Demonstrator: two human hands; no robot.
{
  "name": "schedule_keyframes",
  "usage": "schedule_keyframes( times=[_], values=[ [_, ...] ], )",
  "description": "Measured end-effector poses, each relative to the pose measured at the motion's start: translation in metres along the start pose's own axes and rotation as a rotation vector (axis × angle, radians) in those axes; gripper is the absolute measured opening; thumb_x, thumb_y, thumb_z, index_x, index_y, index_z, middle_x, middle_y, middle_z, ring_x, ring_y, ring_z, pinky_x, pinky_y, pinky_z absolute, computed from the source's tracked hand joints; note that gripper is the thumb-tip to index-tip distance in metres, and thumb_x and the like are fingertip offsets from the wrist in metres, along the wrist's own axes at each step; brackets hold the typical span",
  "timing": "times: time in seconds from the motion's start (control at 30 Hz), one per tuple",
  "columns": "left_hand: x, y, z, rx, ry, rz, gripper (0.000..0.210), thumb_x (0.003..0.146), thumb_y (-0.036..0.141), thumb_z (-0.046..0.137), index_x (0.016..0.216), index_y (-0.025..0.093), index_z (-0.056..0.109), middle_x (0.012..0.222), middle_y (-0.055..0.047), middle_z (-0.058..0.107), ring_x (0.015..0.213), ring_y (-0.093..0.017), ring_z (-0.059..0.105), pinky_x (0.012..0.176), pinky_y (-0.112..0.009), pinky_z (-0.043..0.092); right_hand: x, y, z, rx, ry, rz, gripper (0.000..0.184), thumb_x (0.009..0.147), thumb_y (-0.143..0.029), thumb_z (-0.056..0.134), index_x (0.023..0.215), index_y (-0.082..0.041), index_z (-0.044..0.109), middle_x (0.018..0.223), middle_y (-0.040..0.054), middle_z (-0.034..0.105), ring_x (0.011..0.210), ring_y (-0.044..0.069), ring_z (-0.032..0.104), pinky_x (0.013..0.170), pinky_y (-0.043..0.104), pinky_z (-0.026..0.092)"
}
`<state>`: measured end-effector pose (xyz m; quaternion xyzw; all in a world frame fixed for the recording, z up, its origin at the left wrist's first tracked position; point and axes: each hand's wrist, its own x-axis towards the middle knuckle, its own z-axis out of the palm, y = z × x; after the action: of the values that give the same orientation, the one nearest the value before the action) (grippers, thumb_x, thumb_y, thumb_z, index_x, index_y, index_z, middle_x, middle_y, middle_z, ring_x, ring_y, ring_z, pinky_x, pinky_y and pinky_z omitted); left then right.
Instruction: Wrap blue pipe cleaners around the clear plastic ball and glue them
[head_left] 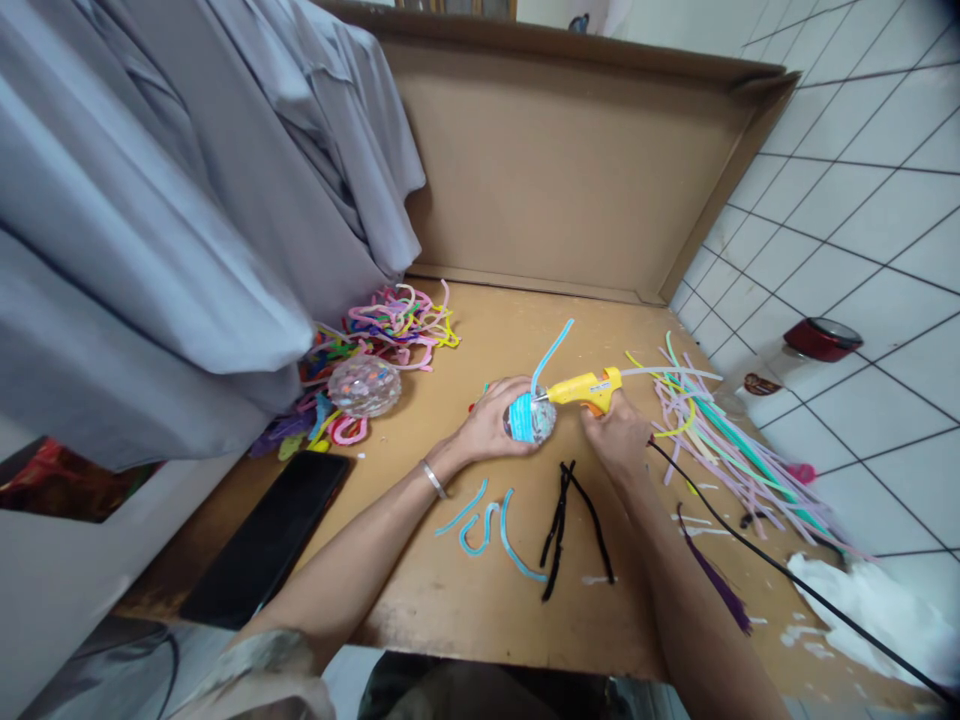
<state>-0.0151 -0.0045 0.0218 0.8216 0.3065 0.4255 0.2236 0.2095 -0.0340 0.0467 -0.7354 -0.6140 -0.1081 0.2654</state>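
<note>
My left hand (491,422) is wrapped round a small clear ball (546,424) whose near side is covered in rows of blue pipe cleaner (523,418). One loose end of blue pipe cleaner (553,350) sticks up and away from the ball. In my right hand (619,432) is a yellow hot glue gun (581,390), its nozzle at the ball's blue rows. A pale glue stick (671,372) juts from the gun's back. Short blue pipe cleaner pieces (517,545) and black pipe cleaners (559,530) lie nearer me.
Coloured pipe cleaners (397,320) heap at left beside another clear ball (365,386). A black phone (266,540) lies near the left edge. More pipe cleaners (739,450), a jar (780,365), white tissue (862,610) and the gun's cord (757,550) are at right. Cardboard (555,170) stands behind.
</note>
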Motion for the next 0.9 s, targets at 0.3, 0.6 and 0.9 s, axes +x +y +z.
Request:
schedule_keyframes(
  times=[0.3, 0.6, 0.9],
  values=[
    [0.0003, 0.0003, -0.0009, 0.004, -0.01, -0.01, 0.085, 0.057, 0.033, 0.088, 0.135, 0.021, 0.056, 0.14, -0.014, 0.058, 0.132, -0.035, 0.054, 0.115, -0.053, 0.041, -0.0004, 0.0002, 0.001, 0.008, 0.001, -0.004, 0.023, 0.082, -0.034, 0.058, 0.095, -0.015, 0.062, 0.076, 0.0079, 0.067, 0.064, 0.02, 0.058, 0.058, 0.028, 0.029],
    [0.0002, -0.0005, -0.0008, 0.001, -0.011, -0.005, 0.084, 0.058, 0.034, 0.087, 0.135, 0.02, 0.055, 0.141, -0.014, 0.058, 0.133, -0.035, 0.054, 0.115, -0.053, 0.041, 0.0001, 0.0056, 0.007, 0.032, 0.026, -0.021, 0.025, 0.08, -0.036, 0.056, 0.093, -0.015, 0.062, 0.072, 0.0074, 0.066, 0.063, 0.021, 0.057, 0.058, 0.028, 0.031],
    [0.0002, 0.0003, -0.0011, -0.002, -0.023, -0.054, 0.085, 0.056, 0.034, 0.088, 0.135, 0.024, 0.056, 0.141, -0.012, 0.058, 0.133, -0.036, 0.054, 0.115, -0.053, 0.04, 0.0, 0.0024, 0.0037, 0.026, -0.013, 0.014, 0.027, 0.082, -0.035, 0.056, 0.097, -0.014, 0.064, 0.076, 0.0092, 0.067, 0.068, 0.023, 0.059, 0.06, 0.029, 0.032]
  ],
)
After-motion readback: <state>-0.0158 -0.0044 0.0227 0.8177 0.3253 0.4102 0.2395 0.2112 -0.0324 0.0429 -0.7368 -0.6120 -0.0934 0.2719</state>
